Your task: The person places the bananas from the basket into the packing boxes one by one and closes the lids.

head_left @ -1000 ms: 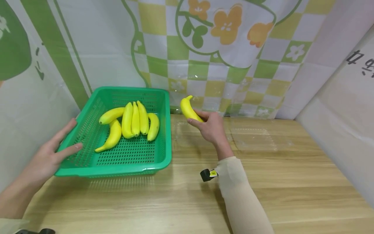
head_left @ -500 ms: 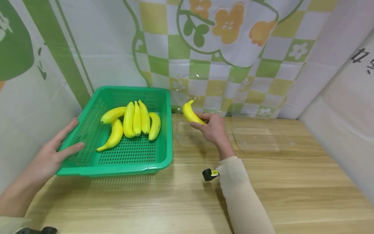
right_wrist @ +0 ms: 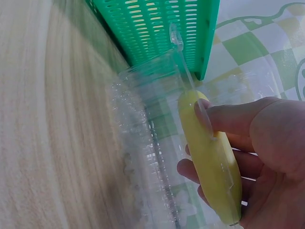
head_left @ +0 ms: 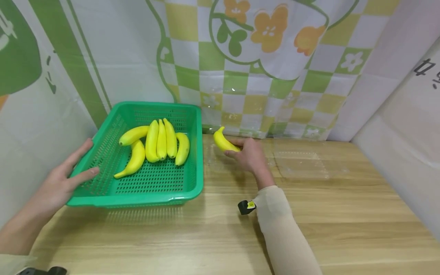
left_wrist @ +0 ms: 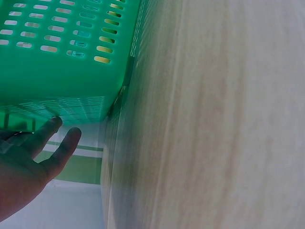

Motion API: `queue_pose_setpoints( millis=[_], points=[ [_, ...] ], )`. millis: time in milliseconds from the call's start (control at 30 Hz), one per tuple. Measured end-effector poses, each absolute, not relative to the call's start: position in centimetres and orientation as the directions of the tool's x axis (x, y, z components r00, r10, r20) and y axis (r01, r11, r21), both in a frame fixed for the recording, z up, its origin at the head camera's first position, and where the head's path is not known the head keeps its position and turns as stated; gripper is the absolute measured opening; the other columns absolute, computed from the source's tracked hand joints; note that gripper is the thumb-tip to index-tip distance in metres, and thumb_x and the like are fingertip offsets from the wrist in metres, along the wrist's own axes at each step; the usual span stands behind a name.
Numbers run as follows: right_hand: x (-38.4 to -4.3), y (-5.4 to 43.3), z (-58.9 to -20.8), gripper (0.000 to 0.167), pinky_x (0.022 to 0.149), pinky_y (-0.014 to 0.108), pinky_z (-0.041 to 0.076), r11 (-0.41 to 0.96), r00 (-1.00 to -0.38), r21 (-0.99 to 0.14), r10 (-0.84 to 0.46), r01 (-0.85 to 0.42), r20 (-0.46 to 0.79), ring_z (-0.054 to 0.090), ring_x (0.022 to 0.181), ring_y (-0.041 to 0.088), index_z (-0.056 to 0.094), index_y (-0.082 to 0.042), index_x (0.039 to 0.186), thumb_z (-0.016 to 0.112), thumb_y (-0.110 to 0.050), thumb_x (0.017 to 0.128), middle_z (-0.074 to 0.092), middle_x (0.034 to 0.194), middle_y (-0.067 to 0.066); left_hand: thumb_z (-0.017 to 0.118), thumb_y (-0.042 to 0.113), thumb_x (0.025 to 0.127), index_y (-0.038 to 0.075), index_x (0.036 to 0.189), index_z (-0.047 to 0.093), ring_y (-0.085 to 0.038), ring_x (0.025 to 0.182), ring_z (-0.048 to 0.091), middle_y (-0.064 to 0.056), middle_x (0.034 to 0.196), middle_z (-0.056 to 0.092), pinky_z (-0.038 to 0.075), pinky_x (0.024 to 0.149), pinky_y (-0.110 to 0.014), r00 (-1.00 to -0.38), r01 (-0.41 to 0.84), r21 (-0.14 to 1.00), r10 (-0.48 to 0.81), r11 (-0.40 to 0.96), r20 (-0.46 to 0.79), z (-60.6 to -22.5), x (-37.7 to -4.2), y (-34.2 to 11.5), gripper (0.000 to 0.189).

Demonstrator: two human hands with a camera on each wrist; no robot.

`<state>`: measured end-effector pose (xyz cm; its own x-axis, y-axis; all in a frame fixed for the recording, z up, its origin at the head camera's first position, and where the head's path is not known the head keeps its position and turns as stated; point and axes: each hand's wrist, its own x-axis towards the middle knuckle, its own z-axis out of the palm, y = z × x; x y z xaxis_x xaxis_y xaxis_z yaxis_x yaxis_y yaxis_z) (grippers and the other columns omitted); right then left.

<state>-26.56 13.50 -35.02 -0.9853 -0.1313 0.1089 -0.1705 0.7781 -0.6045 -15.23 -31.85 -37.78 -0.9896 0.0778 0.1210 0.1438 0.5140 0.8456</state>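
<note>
My right hand [head_left: 249,154] holds a yellow banana [head_left: 223,142] low over a clear plastic box [head_left: 214,162] near the back wall. In the right wrist view, the thumb lies along one side of the banana [right_wrist: 207,148] and fingers are behind it. A clear edge of the box crosses in front of the banana there. My left hand [head_left: 58,183] grips the left rim of a green perforated basket [head_left: 144,199], thumb over the inside and fingers outside. Several bananas [head_left: 151,141] lie in the basket. In the left wrist view, two fingers of the left hand [left_wrist: 28,167] reach toward the basket wall.
More clear plastic [head_left: 317,164], hard to see, lies right of the right hand. The wooden table [head_left: 220,236] runs up to a back wall with a checked, flowered cloth [head_left: 233,80]. White side panels [head_left: 409,133] close in both sides.
My right hand has lowered the banana toward the table and the clear box. The left hand and the basket stay in place; the view has shifted slightly.
</note>
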Motion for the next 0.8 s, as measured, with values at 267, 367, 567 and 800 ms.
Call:
queue_pose_setpoints(
  millis=[267,367,567,800],
  points=[
    [-26.67,13.54,-35.42,0.046,0.097,0.044,0.057,0.772,-0.985,-0.612,-0.140,-0.174,0.104,0.067,0.108,0.025,0.072,-0.018,0.140,0.081,-0.030,0.096,0.076,0.132,0.009,0.050,0.026,0.114,0.039,0.171,0.004,0.009,0.155,-0.002,0.031,0.172,-0.004,0.014,0.101,0.009,-0.989,0.147,0.845,0.085,0.515,0.120,-37.92,-15.40,-32.17,0.074],
    [-26.68,13.54,-35.46,0.045,0.102,0.046,0.056,0.775,-0.984,-0.607,-0.145,-0.175,0.099,0.068,0.114,0.026,0.072,-0.018,0.139,0.081,-0.030,0.096,0.075,0.134,0.009,0.050,0.026,0.114,0.040,0.170,0.004,0.010,0.155,-0.001,0.032,0.172,-0.004,0.016,0.100,0.009,-0.990,0.142,0.848,0.086,0.511,0.113,-37.92,-15.35,-32.18,0.074],
    [-26.61,13.62,-35.51,0.044,0.102,0.046,0.055,0.788,-0.978,-0.580,-0.182,-0.206,0.099,0.069,0.116,0.027,0.075,-0.018,0.136,0.083,-0.029,0.094,0.076,0.133,0.009,0.049,0.029,0.115,0.042,0.170,0.003,0.000,0.159,-0.004,0.034,0.170,-0.003,0.017,0.096,0.009,-0.991,0.135,0.844,0.090,0.520,0.103,-38.06,-15.28,-32.29,0.073],
    [-26.83,13.76,-35.90,0.045,0.103,0.045,0.054,0.808,-0.979,-0.556,-0.197,-0.196,0.060,0.068,0.117,0.027,0.075,-0.015,0.134,0.084,-0.032,0.093,0.076,0.132,0.009,0.049,0.029,0.114,0.041,0.170,0.003,0.003,0.158,-0.004,0.035,0.170,-0.003,0.017,0.096,0.009,-0.991,0.134,0.845,0.089,0.518,0.103,-38.08,-15.31,-32.27,0.073]
  ],
)
